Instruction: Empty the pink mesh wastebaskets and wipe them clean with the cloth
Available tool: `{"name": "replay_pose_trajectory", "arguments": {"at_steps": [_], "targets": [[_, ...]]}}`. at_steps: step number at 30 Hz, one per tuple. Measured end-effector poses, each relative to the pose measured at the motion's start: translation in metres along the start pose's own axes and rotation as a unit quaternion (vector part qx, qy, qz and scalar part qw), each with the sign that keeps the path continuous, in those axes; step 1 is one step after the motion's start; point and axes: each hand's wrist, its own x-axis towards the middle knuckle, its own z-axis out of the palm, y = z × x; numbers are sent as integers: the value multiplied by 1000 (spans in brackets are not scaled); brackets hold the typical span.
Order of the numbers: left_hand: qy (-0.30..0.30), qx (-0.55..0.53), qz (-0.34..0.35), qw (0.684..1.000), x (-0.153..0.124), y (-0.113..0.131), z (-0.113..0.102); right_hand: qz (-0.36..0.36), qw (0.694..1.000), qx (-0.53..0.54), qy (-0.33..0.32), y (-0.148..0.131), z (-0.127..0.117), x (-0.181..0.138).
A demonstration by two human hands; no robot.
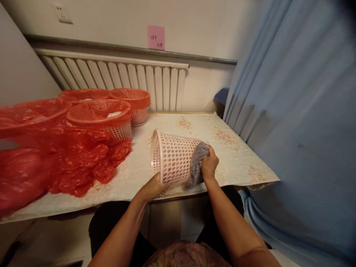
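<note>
A pale pink perforated plastic wastebasket (178, 155) lies on its side above the table's front edge, its wide mouth facing left. My left hand (155, 187) grips it by the lower part of the rim, with the fingertips partly hidden behind the plastic. Closed around a grey cloth (197, 163), my right hand (210, 163) presses it against the basket's narrow bottom end. The cloth drapes down over that end and hides part of the base.
Several wastebaskets lined with red plastic bags (100, 115) stand at the back left. Before them lies a heap of crumpled red bags (80, 159). The table wears a floral cloth (222, 137). A blue curtain (292, 111) hangs at right; a radiator (125, 76) stands behind.
</note>
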Motion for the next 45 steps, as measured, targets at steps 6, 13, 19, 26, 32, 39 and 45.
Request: {"name": "replay_pose_trajectory", "arguments": {"at_steps": [6, 13, 19, 26, 32, 39, 45], "targets": [[-13, 94, -8, 995, -1, 11, -1, -134, 985, 82, -66, -60, 6, -66], [-2, 207, 14, 978, -12, 1, -5, -221, 950, 140, -171, -130, 24, -49], [-51, 174, -22, 983, -17, -16, -5, -166, 964, 90, -187, -135, 37, -22], [36, -4, 5, 999, -5, 13, 16, -219, 951, 99, -193, -124, 20, -36], [44, -37, -43, 997, -5, 3, 17, -194, 963, 42, -183, -84, 17, -3], [11, 0, -10, 1000, -7, -7, 9, -29, 987, -120, -101, -11, -3, 34], [9, -2, -18, 1000, -8, -3, 6, -98, 990, -67, -73, 5, -12, 8]]}}
